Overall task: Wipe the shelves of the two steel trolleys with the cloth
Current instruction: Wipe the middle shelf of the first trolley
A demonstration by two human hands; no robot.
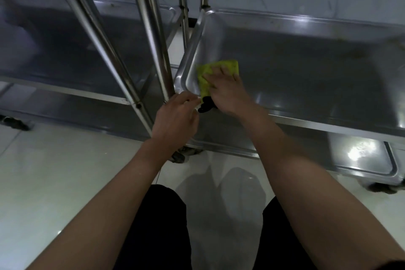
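The right hand (225, 90) lies flat, fingers spread, pressing the yellow-green cloth (215, 74) onto the right trolley's shelf (306, 68) at its 9 o'clock corner; the left hand (177, 116), at the cloth's 7 o'clock, pinches its near edge with curled fingers; the left trolley (65, 50) stands at 9 o'clock.

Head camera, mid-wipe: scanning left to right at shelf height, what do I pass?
Left trolley shelf → its upright steel posts → left hand by the shelf corner → yellow-green cloth → right hand pressing the cloth flat → open stretch of the right trolley shelf.
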